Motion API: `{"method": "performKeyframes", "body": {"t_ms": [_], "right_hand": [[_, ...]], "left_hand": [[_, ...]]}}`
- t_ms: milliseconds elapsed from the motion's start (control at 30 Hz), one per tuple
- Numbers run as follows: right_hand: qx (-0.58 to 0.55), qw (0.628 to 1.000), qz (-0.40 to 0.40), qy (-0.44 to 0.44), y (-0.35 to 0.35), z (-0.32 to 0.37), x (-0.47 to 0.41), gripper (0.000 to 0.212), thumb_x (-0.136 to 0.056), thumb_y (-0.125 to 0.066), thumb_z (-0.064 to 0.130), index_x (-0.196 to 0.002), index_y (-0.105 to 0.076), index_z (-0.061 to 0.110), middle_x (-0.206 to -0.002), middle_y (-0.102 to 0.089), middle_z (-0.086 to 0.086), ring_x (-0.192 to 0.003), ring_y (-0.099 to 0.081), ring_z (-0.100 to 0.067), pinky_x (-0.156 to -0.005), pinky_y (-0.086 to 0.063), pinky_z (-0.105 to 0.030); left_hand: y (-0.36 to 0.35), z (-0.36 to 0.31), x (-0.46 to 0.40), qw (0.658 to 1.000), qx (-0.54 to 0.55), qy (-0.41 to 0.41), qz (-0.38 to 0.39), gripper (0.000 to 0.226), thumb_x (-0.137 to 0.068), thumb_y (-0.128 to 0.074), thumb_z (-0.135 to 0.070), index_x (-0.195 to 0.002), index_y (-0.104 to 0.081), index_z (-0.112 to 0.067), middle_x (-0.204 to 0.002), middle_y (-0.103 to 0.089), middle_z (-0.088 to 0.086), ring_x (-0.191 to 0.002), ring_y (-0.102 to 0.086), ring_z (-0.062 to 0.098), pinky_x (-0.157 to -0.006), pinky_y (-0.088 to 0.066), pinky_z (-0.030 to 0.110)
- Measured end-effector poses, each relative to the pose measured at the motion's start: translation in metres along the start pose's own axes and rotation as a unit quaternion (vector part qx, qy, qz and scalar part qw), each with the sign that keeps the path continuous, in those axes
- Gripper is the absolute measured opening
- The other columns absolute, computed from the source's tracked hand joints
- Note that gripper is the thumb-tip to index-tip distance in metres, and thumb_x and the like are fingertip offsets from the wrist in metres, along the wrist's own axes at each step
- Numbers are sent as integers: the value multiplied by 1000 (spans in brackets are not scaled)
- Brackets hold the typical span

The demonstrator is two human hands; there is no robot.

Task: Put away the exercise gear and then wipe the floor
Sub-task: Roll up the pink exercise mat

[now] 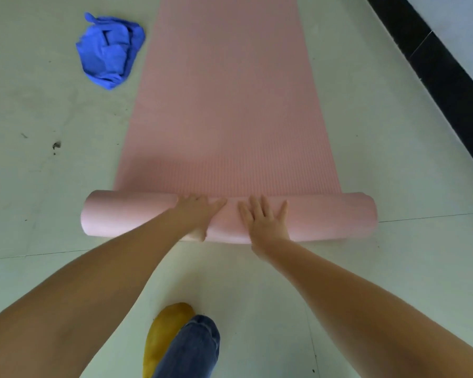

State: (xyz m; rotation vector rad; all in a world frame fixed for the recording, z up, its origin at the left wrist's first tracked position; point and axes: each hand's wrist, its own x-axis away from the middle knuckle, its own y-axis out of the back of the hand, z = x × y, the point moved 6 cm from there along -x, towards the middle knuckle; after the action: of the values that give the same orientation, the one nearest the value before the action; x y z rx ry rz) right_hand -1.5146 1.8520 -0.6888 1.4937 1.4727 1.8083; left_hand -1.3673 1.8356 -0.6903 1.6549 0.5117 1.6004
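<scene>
A pink exercise mat (pixel 224 105) lies flat on the pale tiled floor and runs away from me. Its near end is rolled into a thick roll (pixel 325 216) lying crosswise. My left hand (pixel 197 214) lies on the roll left of centre, fingers over the top and thumb tucked under the near side. My right hand (pixel 265 216) presses flat on the roll just right of centre with fingers spread. A crumpled blue cloth (pixel 108 50) lies on the floor to the left of the mat, apart from both hands.
A black skirting band (pixel 434 66) runs diagonally along the wall at the right. Dark specks of dirt (pixel 56 145) mark the floor left of the mat. My jeans leg (pixel 191 350) and yellow shoe (pixel 164 328) are at the bottom centre.
</scene>
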Motion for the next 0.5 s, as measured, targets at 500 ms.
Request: {"method": "performKeyframes", "body": {"t_ms": [500], "right_hand": [[-180,977,113,2,55,-48,-81,70,-79,-67,24,-140,-32,24,-134,-48,-4,-129,-41,-29,-108,-19,-59]], "left_hand": [[24,-2,-21,991,-17,25,-129,114,-75,-65,-54,-148,15,-17,-152,-8,19,-140,-11,35,-107,-17,65]]}}
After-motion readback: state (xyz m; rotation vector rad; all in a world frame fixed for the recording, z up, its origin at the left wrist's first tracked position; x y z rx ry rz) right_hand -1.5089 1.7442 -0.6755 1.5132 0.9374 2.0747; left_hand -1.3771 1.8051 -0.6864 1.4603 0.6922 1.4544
